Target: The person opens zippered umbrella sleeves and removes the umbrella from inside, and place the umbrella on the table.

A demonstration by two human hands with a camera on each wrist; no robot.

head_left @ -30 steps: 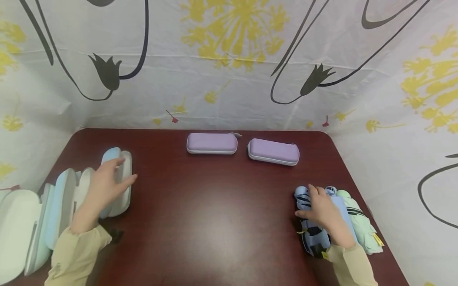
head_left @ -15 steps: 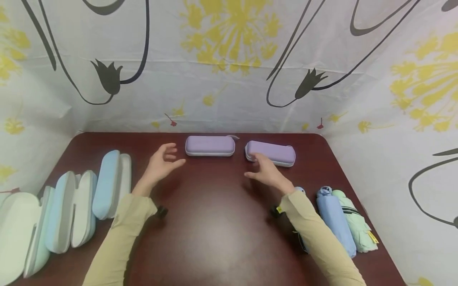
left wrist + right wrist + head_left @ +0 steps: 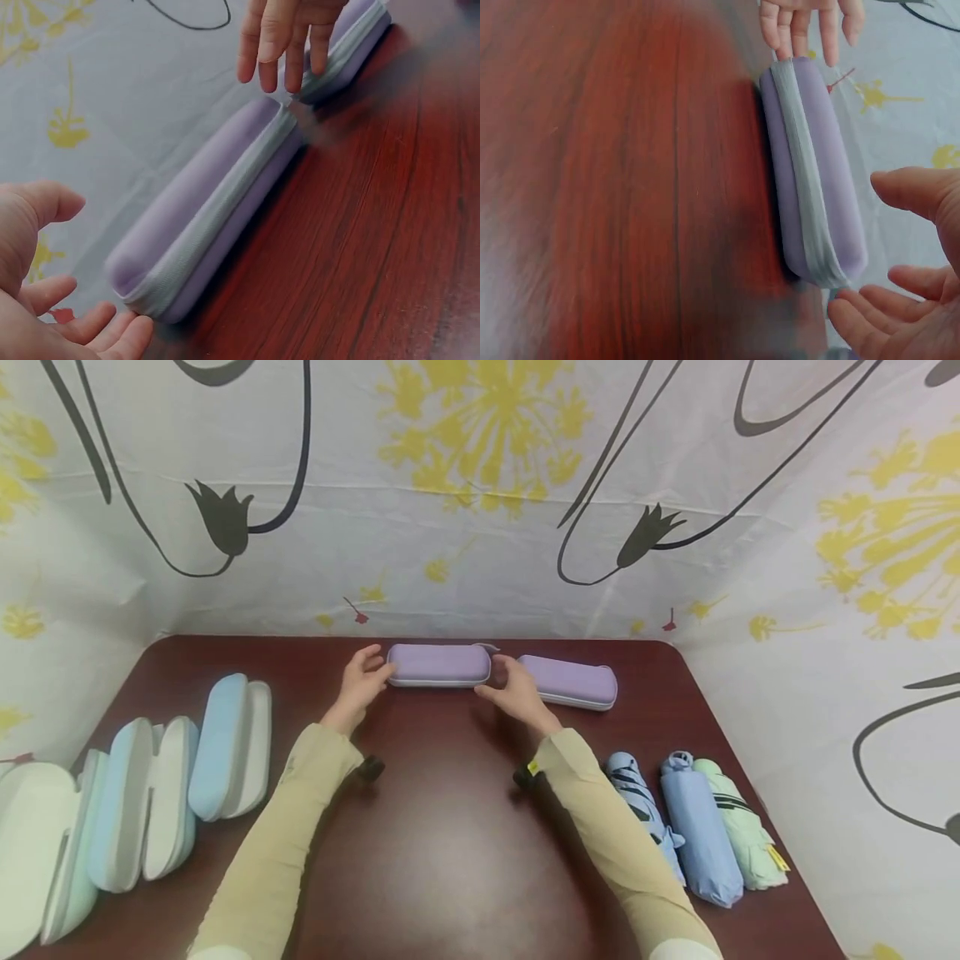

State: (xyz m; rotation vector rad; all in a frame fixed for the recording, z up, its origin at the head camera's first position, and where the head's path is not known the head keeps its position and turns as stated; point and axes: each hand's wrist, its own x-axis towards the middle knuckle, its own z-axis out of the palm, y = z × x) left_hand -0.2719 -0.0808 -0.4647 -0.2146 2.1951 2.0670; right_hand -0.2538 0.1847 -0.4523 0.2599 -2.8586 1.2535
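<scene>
Two lilac zip cases lie near the table's back edge. My hands flank the left lilac case (image 3: pixel 438 663), one at each end. At the case's left end my left hand (image 3: pixel 367 672) has its fingers spread, close to it but apart in the left wrist view (image 3: pixel 52 315). My right hand (image 3: pixel 505 682) hovers at the right end with straight fingers, by the gap to the second lilac case (image 3: pixel 572 681). The left wrist view shows the case (image 3: pixel 210 210) lengthwise. In the right wrist view the case (image 3: pixel 814 172) lies between my right hand (image 3: pixel 907 262) and left hand (image 3: pixel 810 22).
A row of pale blue and white cases (image 3: pixel 217 747) leans along the left side of the dark red table (image 3: pixel 450 843). Three folded umbrellas (image 3: pixel 697 827) lie at the right front. A flowered cloth wall (image 3: pixel 480 527) closes the back and sides.
Both hands left the side piles, the left from the pale cases and the right from the umbrellas, and came together at the back around the left lilac case.
</scene>
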